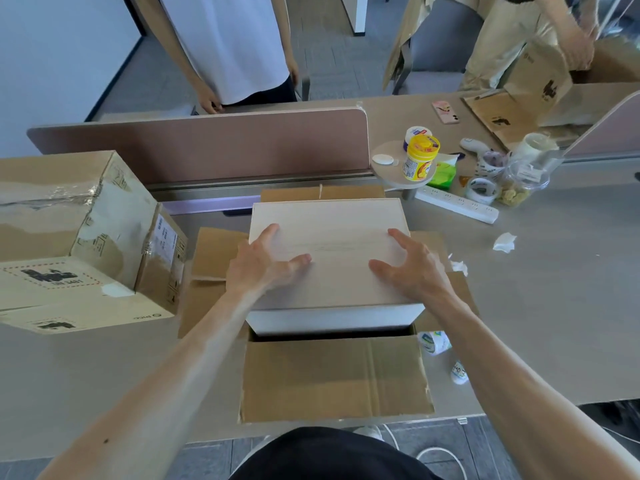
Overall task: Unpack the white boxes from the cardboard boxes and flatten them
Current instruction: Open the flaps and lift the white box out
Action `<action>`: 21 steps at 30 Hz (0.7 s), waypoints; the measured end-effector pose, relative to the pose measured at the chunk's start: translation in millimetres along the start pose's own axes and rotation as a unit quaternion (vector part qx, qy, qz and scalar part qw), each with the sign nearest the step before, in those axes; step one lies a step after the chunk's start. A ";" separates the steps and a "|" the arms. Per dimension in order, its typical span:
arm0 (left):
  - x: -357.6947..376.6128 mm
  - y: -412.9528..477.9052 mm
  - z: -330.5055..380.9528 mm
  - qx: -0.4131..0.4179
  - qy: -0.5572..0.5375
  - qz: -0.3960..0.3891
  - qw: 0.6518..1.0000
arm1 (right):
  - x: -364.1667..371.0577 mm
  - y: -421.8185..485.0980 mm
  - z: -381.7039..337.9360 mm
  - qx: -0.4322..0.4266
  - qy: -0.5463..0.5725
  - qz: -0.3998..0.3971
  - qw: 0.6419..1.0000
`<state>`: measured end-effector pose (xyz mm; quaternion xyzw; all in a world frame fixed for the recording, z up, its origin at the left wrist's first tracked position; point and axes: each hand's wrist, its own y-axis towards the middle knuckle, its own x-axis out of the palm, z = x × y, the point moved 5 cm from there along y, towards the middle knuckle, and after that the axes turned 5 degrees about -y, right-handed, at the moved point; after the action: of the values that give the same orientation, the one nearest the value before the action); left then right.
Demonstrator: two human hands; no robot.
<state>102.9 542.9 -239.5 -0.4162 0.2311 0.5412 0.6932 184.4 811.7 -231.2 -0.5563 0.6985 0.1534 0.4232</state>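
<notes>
Fingers (pixel 271 233) of both hands are spreading wide across the smooth, matte lid of the white box (pixel 329 220). The thumbs and forefingers are lying flat on top, while the remaining fingers are dropping out of sight over its side edges. The left hand (pixel 258 270) is clasping the left edge and the right hand (pixel 415 271) the right edge. This flat rectangular box is sitting partly out of the open cardboard box (pixel 332 375), its pale front face showing above the dark opening.

Corrugated brown flaps, creased and slightly torn at the corners, are splaying outward from the open cardboard box on all sides. Left of it, a second cardboard box (pixel 86 237) is lying tipped over, with wrinkled clear tape and printed labels on its panels. Beyond it and to the right, a yellow plastic jar (pixel 420 157) is standing near a long white power strip (pixel 457 206). Further right, a crumpled tissue (pixel 504 242) is lying on the smooth grey table (pixel 554 306).
</notes>
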 end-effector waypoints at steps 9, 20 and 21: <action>-36.7 -43.8 7.2 0.013 0.017 0.088 0.996 | -26.9 -20.8 -34.9 -0.064 -0.044 0.025 0.997; -79.8 -138.6 -36.7 -0.105 -0.001 0.218 0.970 | -7.8 -46.8 -101.7 -0.231 -0.062 -0.042 0.970; -81.9 -149.0 -45.8 -0.123 -0.012 0.224 0.967 | -2.0 -50.8 -109.4 -0.249 -0.069 -0.052 0.965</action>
<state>224.1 449.3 -152.7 -0.4293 0.2416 0.7116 0.5010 184.5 721.0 -151.6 -0.6681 0.5774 0.3380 0.3256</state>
